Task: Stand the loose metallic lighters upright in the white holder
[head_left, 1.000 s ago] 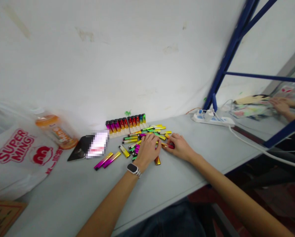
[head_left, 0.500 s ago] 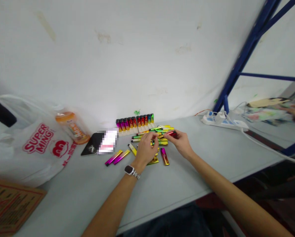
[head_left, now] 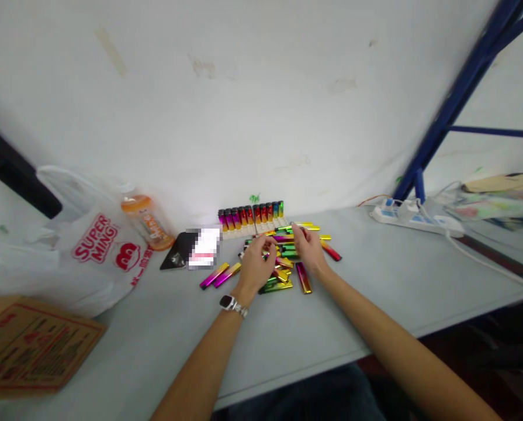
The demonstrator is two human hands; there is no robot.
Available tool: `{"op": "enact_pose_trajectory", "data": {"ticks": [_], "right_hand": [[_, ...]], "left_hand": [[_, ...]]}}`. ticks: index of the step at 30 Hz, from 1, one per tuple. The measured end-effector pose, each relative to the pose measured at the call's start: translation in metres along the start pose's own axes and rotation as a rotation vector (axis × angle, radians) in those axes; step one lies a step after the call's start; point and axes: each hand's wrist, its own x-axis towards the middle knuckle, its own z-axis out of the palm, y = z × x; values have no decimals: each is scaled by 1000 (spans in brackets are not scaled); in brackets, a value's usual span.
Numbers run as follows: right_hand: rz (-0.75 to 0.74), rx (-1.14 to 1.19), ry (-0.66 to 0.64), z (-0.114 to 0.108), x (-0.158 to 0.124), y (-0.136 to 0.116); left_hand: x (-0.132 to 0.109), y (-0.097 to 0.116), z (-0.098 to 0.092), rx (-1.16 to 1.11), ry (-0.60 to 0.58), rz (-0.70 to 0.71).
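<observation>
Desk (head_left: 287,345): one, grey, against the wall (head_left: 243,117).
Lighter pile (head_left: 282,286): mid-desk, overlapping, so no sure count; taking from the top, one at a time, should disturb it least.
Standing row (head_left: 242,217): about ten lighters upright in one pale tray (head_left: 231,235) behind the pile; knuckles are best kept clear, since a bump could tip them.
Hands: two, either side of the pile. Left hand (head_left: 256,266), a narrow grip; right hand (head_left: 310,250), fingertips drawn close. Whether either holds a lighter, I cannot tell.
Single lighters: two purple-yellow lighters (head_left: 227,275) leftward; one red-gold lighter (head_left: 304,278) nearer the person; one red-yellow lighter (head_left: 331,251) rightward.
</observation>
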Motion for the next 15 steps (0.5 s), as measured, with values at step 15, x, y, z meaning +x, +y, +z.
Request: {"op": "enact_pose_trajectory", "data": {"ticks": [15], "right_hand": [[-193, -387, 17, -2, -15, 5]], "left_hand": [[-4, -2, 9, -12, -16, 26]]}}
